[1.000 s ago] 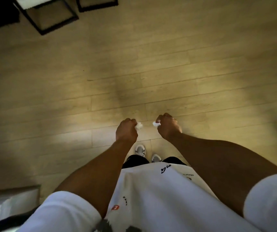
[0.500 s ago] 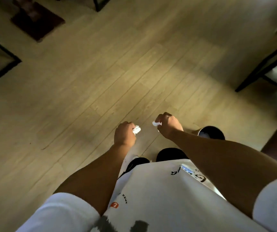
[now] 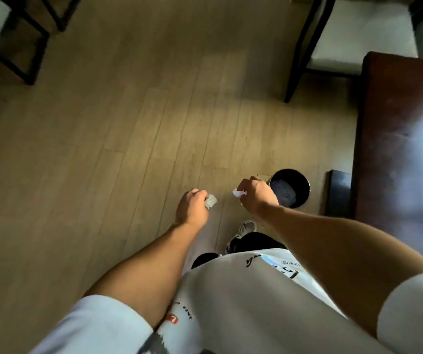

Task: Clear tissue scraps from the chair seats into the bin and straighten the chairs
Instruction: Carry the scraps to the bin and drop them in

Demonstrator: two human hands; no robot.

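The left hand (image 3: 192,206) is curled around a crumpled tissue scrap (image 3: 210,200), which pokes out at the thumb side. The right hand (image 3: 256,194) pinches a second, smaller tissue scrap (image 3: 238,193) at its fingertips. Both hands hang out in front of the body, over the wooden floor (image 3: 128,149), near each other but apart.

Just beyond the right hand stands the bin (image 3: 289,188), a round dark container on the floor with something pale already lying inside. The right hand overlaps its near left rim in this view; the left hand sits well to the left of it, over bare floor. One shoe (image 3: 246,227) shows below the hands.

The step in hand looks like the drop. To do it well, each hand should come squarely over the bin's opening before letting go, since light tissue drifts and the mouth is small. The right hand needs only a short move to the right; the left has farther to go, and the two could release one after the other so they do not crowd the opening. Lowering the hands toward the rim first would cut the chance of a scrap landing on the floor.

To the right of the bin runs a dark wooden bench (image 3: 384,149). Behind it stands a chair (image 3: 358,34) with a pale seat, and another chair (image 3: 13,47) is at the far left. Neither shows its whole seat, so I cannot tell if scraps remain there.
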